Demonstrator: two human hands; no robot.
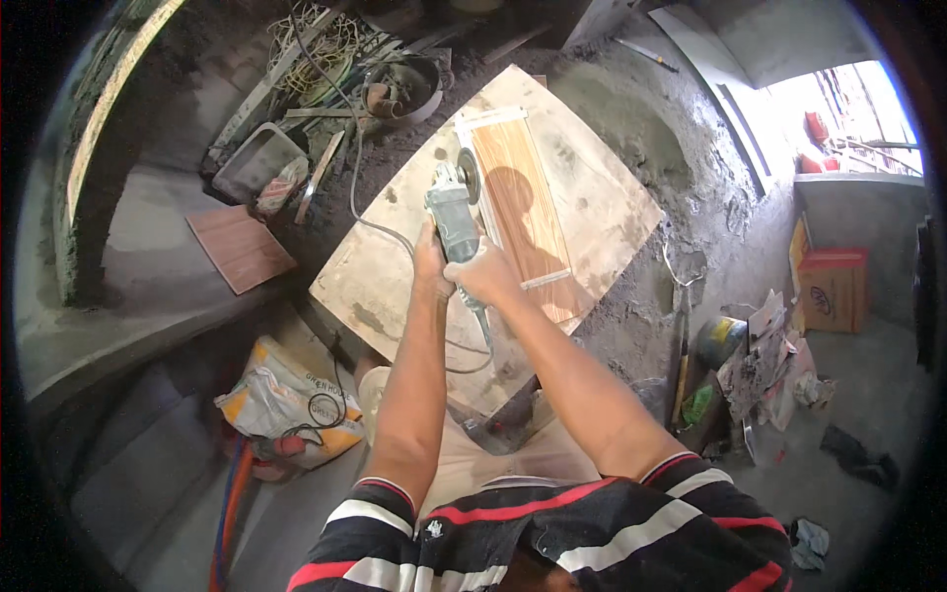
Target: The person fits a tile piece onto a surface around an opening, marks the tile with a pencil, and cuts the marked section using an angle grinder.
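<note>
Both hands are closed around an angle grinder with a grey-green body. My left hand grips its left side, and my right hand wraps the rear of the body. The grinder's round disc stands on edge along the left long side of a wood-grain tile. Whether the disc touches the tile, I cannot tell. Pale strips cross the tile near its far and near ends, and a shadow falls over its middle. Beneath it is a large dusty square board, set cornerwise.
The grinder's cord runs over the board's left side. Left lie a wood-grain offcut, a plastic tub and a round basin. A printed sack sits near left. Debris and a cardboard box stand right.
</note>
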